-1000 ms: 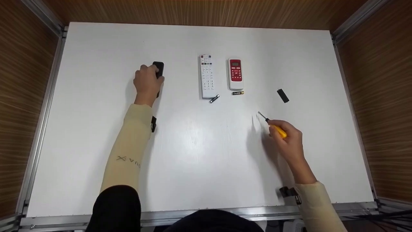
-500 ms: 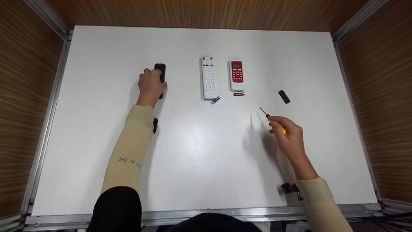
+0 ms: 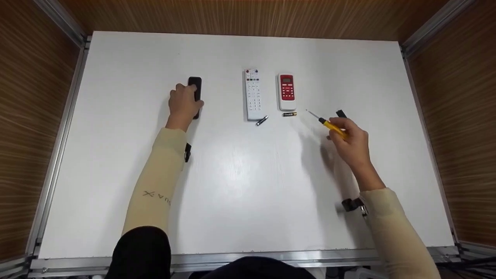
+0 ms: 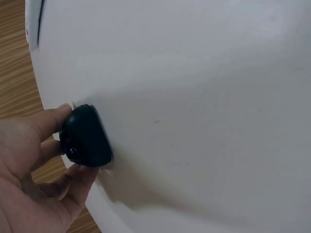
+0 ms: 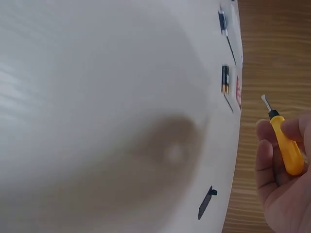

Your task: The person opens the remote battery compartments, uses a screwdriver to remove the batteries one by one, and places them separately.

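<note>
We see the left arm reaching far forward across the white table (image 3: 232,201), its sleeve (image 3: 157,174) slanting slightly rightward, with the back of the left hand (image 3: 181,102) turned up. Its thumb lies on the right side of the black remote (image 3: 196,82) and its fingers on the left and over the top, so we find the grip clamped on it. That remote lies at the left of the table, well apart from the white remote (image 3: 254,93); its long axis runs from near to far, almost square to the far edge. The right arm comes in from the near right, angled forward and to the left. The right hand (image 3: 352,141) has its thumb and curled fingers closed on the yellow screwdriver (image 3: 334,128), which we see raised above the table. Its long axis lies diagonal, tip pointing forward-left, near the gold battery (image 3: 289,114) that sits just below the red remote (image 3: 287,93). Behind the right hand we make out the black cover (image 3: 341,113), partly hidden in the head view.
</note>
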Demonstrator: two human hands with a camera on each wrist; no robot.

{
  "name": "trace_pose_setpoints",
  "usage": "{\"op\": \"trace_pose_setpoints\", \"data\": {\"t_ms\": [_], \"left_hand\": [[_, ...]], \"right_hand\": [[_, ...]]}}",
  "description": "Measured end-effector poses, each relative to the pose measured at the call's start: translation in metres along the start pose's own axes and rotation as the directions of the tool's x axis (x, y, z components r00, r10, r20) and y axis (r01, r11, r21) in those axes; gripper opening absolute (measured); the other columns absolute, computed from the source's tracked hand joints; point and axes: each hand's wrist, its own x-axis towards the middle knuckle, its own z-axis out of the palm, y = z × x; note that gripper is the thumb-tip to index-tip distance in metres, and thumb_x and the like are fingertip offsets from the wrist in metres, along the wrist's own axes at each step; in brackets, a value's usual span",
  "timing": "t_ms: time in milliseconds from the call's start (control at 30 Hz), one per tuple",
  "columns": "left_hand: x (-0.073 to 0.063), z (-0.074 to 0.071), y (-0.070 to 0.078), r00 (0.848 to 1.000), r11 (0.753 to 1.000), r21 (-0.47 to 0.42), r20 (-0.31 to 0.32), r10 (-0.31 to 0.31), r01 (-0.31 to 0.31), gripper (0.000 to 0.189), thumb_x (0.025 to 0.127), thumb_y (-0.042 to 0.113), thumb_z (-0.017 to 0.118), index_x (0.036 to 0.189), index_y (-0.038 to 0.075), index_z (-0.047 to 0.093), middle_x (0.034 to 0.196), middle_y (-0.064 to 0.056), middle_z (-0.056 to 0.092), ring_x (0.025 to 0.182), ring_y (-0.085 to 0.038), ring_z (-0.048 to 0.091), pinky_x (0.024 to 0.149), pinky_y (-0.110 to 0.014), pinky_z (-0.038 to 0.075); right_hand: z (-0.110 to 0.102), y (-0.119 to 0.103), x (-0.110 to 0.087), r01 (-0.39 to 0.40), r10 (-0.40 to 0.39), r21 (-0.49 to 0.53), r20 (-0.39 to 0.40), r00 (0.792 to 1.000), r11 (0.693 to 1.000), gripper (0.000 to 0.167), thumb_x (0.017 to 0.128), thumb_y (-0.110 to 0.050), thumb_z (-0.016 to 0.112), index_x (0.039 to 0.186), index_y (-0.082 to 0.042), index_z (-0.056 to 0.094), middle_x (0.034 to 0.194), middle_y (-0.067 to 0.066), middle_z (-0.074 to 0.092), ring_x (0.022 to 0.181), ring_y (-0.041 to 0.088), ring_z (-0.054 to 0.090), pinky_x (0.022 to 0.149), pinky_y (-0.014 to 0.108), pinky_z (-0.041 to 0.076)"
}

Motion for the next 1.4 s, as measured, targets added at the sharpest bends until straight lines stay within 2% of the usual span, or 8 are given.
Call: {"op": "trace_pose_setpoints", "data": {"t_ms": [333,633,767,900,1033,1167,1267,1400], "left_hand": [[-0.003,0.003,-0.002,1.000,1.000,-0.002,-0.014,-0.021,0.021,0.059,0.094,0.022,0.068,0.147,0.005,0.048,0.138,-0.032,0.046,0.121,-0.046,0.047,0.096,-0.054,0.047],[-0.005,0.006,-0.003,0.999,0.999,-0.041,-0.028,-0.033,0.032,0.061,0.096,0.026,0.067,0.150,0.010,0.045,0.143,-0.029,0.043,0.122,-0.044,0.046,0.096,-0.053,0.046],[-0.010,0.010,-0.004,0.996,0.999,-0.041,-0.088,0.004,-0.008,0.059,0.096,0.029,0.067,0.149,0.010,0.047,0.147,-0.026,0.038,0.129,-0.043,0.040,0.098,-0.053,0.046],[-0.022,0.017,0.006,0.972,0.994,-0.023,-0.215,0.098,-0.105,0.051,0.095,0.030,0.067,0.141,0.011,0.057,0.149,-0.022,0.036,0.136,-0.042,0.031,0.106,-0.053,0.038],[-0.037,0.024,0.038,0.935,0.971,-0.030,-0.279,0.220,-0.237,0.043,0.095,0.026,0.068,0.135,0.012,0.062,0.142,-0.018,0.045,0.130,-0.038,0.038,0.104,-0.049,0.038],[-0.050,0.029,0.071,0.938,0.952,-0.068,-0.208,0.279,-0.298,0.045,0.095,0.028,0.066,0.138,0.015,0.059,0.135,-0.014,0.052,0.119,-0.031,0.049,0.091,-0.041,0.049],[-0.057,0.033,0.090,0.957,0.952,-0.108,-0.086,0.277,-0.285,0.051,0.096,0.033,0.064,0.144,0.018,0.054,0.135,-0.013,0.050,0.118,-0.028,0.050,0.085,-0.040,0.052],[-0.059,0.042,0.108,0.962,0.958,-0.115,0.044,0.269,-0.263,0.056,0.096,0.037,0.063,0.147,0.020,0.049,0.139,-0.017,0.046,0.121,-0.030,0.048,0.085,-0.043,0.052]], "right_hand": [[-0.001,0.030,0.086,-0.166,0.164,-0.312,-0.036,0.986,0.935,0.031,0.100,-0.015,0.059,0.130,-0.010,0.063,0.133,0.012,0.064,0.126,0.028,0.057,0.108,0.041,0.044],[0.007,0.045,0.115,-0.341,0.355,-0.342,-0.025,0.935,0.875,0.033,0.099,-0.012,0.059,0.132,-0.009,0.061,0.138,0.013,0.060,0.131,0.030,0.050,0.111,0.041,0.040],[0.007,0.052,0.119,-0.366,0.392,-0.369,-0.007,0.920,0.854,0.037,0.098,-0.017,0.061,0.135,-0.010,0.060,0.138,0.014,0.057,0.127,0.030,0.052,0.105,0.041,0.045],[0.005,0.056,0.121,-0.375,0.404,-0.387,-0.007,0.915,0.842,0.041,0.098,-0.020,0.061,0.138,-0.011,0.058,0.135,0.016,0.054,0.120,0.030,0.052,0.099,0.041,0.048],[-0.003,0.062,0.113,-0.397,0.421,-0.396,-0.028,0.906,0.828,0.042,0.097,-0.021,0.059,0.138,-0.010,0.056,0.132,0.016,0.056,0.116,0.030,0.053,0.096,0.041,0.049],[-0.008,0.068,0.106,-0.417,0.437,-0.397,-0.042,0.898,0.818,0.041,0.097,-0.019,0.058,0.137,-0.009,0.057,0.130,0.017,0.057,0.116,0.031,0.053,0.098,0.044,0.048],[-0.008,0.070,0.102,-0.418,0.439,-0.399,-0.041,0.897,0.816,0.040,0.097,-0.018,0.058,0.135,-0.008,0.058,0.130,0.017,0.057,0.117,0.032,0.053,0.100,0.046,0.047],[-0.005,0.070,0.100,-0.406,0.431,-0.395,-0.027,0.902,0.824,0.040,0.097,-0.018,0.059,0.135,-0.007,0.058,0.130,0.018,0.058,0.118,0.032,0.054,0.100,0.046,0.047]]}}
